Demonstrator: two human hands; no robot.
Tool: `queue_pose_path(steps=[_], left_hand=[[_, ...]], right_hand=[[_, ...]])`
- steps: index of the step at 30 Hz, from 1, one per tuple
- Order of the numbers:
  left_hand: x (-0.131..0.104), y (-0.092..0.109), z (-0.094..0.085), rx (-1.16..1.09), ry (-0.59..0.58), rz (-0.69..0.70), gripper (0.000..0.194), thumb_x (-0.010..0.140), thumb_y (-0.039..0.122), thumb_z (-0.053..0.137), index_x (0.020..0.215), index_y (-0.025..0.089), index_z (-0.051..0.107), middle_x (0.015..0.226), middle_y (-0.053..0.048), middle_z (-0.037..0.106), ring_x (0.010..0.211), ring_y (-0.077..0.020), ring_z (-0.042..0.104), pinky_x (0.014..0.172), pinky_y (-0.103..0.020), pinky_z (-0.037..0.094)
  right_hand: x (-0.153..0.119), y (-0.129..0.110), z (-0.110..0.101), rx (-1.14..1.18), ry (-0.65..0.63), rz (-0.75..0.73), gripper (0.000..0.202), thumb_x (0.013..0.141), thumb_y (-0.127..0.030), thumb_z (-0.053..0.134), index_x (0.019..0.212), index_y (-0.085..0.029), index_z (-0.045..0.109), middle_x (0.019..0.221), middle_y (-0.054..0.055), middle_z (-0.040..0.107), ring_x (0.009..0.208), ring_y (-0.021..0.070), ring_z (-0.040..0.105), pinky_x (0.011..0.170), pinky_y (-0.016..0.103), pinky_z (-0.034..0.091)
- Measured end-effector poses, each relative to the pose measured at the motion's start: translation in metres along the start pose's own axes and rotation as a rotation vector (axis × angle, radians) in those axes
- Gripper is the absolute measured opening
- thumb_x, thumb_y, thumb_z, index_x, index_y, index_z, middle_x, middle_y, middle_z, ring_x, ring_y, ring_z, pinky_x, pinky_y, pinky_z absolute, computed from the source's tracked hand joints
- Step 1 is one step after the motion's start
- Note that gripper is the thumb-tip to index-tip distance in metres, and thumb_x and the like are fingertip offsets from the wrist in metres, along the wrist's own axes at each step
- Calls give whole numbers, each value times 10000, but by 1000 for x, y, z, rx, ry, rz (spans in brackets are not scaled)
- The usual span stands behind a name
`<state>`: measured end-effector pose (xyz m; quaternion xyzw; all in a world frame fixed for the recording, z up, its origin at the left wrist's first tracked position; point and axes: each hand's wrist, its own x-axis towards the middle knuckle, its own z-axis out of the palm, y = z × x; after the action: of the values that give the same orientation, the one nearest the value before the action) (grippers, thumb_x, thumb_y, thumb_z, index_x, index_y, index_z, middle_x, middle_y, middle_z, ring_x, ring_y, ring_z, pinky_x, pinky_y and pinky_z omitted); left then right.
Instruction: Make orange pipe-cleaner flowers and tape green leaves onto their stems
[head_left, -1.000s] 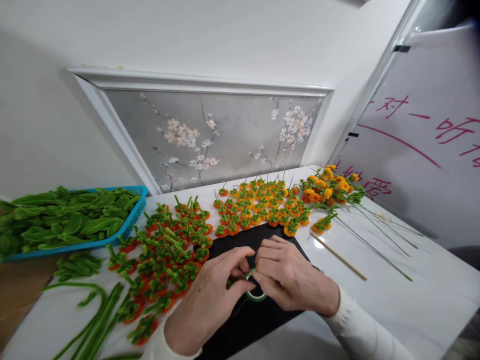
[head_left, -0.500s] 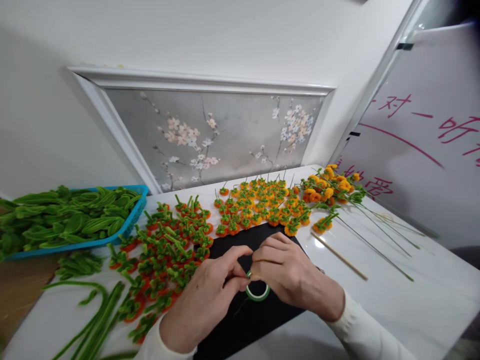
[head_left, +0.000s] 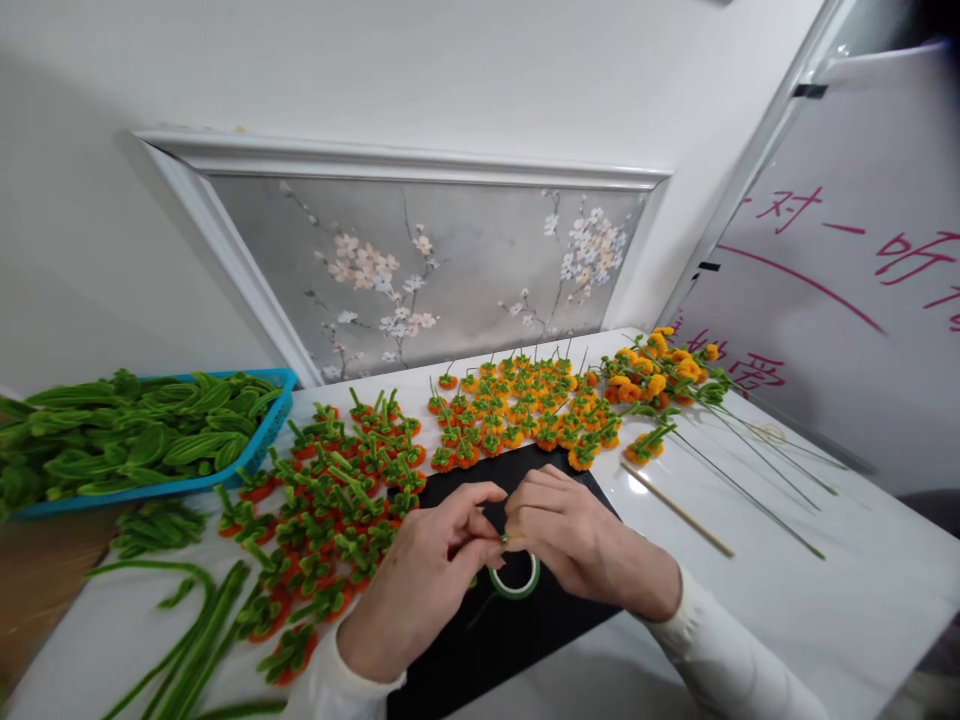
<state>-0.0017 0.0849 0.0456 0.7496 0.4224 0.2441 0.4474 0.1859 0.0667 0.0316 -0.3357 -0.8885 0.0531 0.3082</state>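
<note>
My left hand (head_left: 424, 570) and my right hand (head_left: 581, 535) meet over a black mat (head_left: 517, 645), fingertips almost touching. Both are closed in a pinch at one spot. A tiny green bit shows between the fingertips, but the fingers cover most of it and I cannot make out what it is. Just below them a roll of green tape (head_left: 516, 594) with a white core lies on the mat. To the left of my left hand stand many orange fuzzy flower heads (head_left: 289, 655) with green stems up. Yellow-orange flower heads (head_left: 525, 405) stand beyond the mat.
A blue basket (head_left: 259, 455) full of fuzzy green leaves stands at the left. Green pipe-cleaner stems (head_left: 202, 640) lie at the front left. On the right are a thin wooden stick (head_left: 679, 510) and a bunch of long-stemmed orange flowers (head_left: 660, 370). A framed panel (head_left: 465, 260) backs the table.
Both hands have shifted slightly, still pinching together, and the green bit between the fingertips shows less. More of the tape roll is visible below them. Things on the table are unmoved.
</note>
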Motion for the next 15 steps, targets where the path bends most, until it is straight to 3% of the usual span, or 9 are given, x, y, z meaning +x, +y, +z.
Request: queue_pose_path(steps=[5,10,15], left_hand=[[-1,1,-1,-169,-61,-55,355,811,126,508,1142,255,516,694,56,648,621,-128,669,614,-220,487],[-1,0,-2,-190,-66,-66,315,832,163,505,1136,243,490,685,50,643,631,-142,674,630,-239,492],[0,-1,-5,-156,-7,-73,259,837,193,516,1089,247,500,709,52,622,660,-145,681,628,-233,495]], right_hand=[[-3,4,-1,89,4,-11,277,958,-165,309,842,-165,561,859,64,589,811,159,479,729,310,353],[-4,9,-5,129,26,-17,244,959,-181,332,906,-177,570,921,70,599,866,158,512,781,315,396],[-3,15,-10,224,130,174,199,952,-180,363,974,-183,560,953,58,581,892,141,534,784,260,433]])
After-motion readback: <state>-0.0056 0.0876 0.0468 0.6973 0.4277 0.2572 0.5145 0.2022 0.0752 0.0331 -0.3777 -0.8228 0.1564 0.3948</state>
